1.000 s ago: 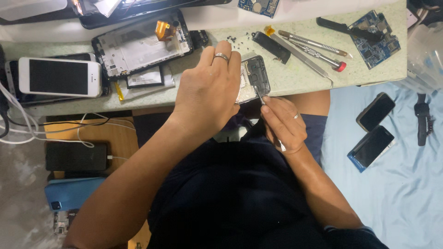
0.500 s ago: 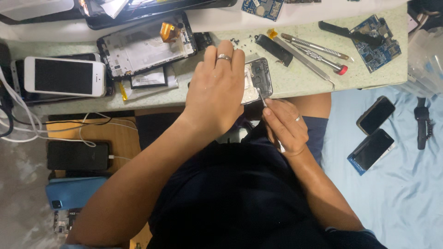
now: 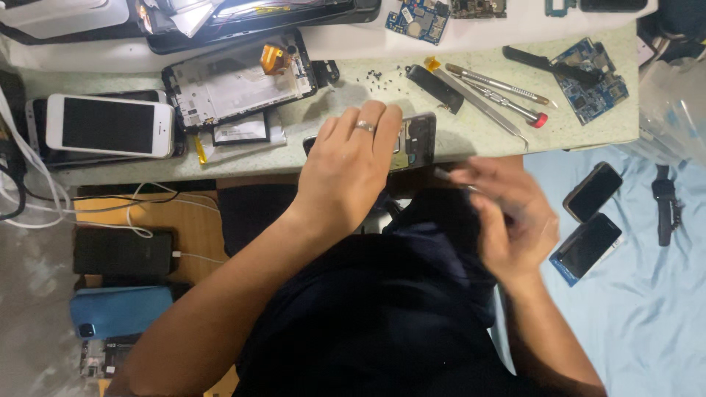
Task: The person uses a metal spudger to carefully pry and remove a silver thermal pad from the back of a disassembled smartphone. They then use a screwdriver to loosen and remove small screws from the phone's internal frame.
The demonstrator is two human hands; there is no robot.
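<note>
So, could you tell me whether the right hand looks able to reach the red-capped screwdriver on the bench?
Probably yes: the right hand is near the red-capped screwdriver, with only tweezers beside it.

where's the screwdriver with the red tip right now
In the head view the red-tipped screwdriver lies on the green bench top at upper right, beside the tweezers, between the black strip and the blue circuit board.

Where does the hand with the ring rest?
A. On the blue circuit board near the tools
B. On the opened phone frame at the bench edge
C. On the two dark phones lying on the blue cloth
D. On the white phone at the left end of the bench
B: the left hand with the ring lies flat over the opened phone frame at the bench edge, well apart from the white phone.
</note>
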